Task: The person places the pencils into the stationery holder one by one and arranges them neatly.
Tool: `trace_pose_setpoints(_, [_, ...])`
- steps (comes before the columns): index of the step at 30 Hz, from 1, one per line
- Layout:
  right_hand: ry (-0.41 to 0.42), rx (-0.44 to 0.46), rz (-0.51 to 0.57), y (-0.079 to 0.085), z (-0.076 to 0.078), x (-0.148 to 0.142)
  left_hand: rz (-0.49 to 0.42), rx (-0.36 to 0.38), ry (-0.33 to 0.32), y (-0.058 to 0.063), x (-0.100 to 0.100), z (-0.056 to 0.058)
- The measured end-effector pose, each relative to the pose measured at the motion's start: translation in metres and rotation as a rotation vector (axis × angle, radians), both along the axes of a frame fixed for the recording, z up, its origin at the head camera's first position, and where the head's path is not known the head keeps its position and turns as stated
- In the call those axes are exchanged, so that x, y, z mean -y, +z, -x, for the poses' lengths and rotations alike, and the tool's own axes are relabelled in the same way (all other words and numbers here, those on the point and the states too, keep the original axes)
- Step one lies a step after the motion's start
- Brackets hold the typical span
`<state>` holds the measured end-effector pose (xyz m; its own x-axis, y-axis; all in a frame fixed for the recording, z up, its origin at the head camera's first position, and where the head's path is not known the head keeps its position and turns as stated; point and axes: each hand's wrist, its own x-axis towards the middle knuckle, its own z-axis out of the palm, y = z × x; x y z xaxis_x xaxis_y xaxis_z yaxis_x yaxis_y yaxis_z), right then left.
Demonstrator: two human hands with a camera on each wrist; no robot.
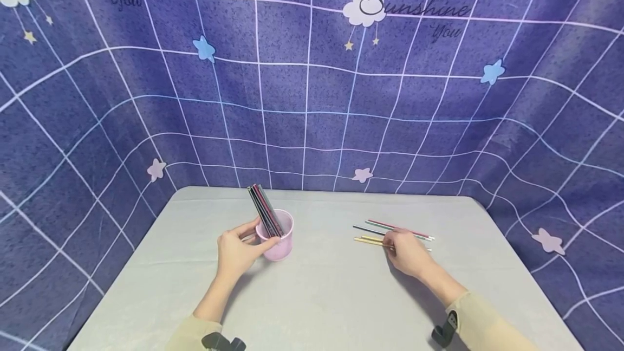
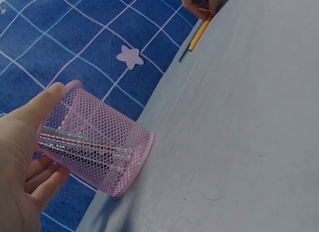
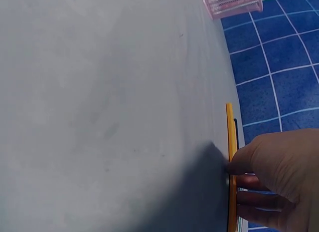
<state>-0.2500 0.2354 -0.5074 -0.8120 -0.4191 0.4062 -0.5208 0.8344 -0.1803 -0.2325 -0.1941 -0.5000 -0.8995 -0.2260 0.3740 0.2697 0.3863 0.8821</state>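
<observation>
My left hand (image 1: 239,248) grips a pink mesh pen cup (image 1: 280,249) by its rim, thumb on the near side and fingers round the far side. Several pencils (image 1: 264,210), dark, red and green, lean to the left inside this cup, and their lower ends show through the mesh in the left wrist view. On the right of the table, my right hand (image 1: 408,253) pinches a yellow pencil (image 3: 231,127) between thumb and fingers. Close to it lie a second yellow pencil, a dark pencil (image 1: 365,229), and red and green ones (image 1: 377,223), all partly hidden by the hand.
A pale cloth covers the table (image 1: 322,297). Behind and at both sides hangs a blue curtain (image 1: 283,85) with a white grid, stars and clouds, close against the table's back edge. A black wrist strap (image 1: 446,329) sits over the right sleeve.
</observation>
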Motion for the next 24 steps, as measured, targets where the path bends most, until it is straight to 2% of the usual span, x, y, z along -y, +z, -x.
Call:
trace_pose_setpoints(6, [-0.005, 0.033, -0.008, 0.002, 0.003, 0.001, -0.014, -0.016, -0.011, 0.000, 0.000, 0.000])
trace_pose_setpoints(12, [0.057, 0.104, -0.022, 0.004, 0.001, 0.000, -0.018, -0.010, -0.008, 0.001, 0.000, -0.001])
trace_pose_setpoints(20, [0.060, 0.084, -0.025, 0.008, 0.003, 0.000, -0.013, -0.018, -0.008, 0.002, -0.001, 0.000])
trace_pose_setpoints(24, [0.078, 0.052, -0.004, 0.016, 0.006, 0.000, -0.007, -0.010, -0.001, 0.002, -0.001, -0.001])
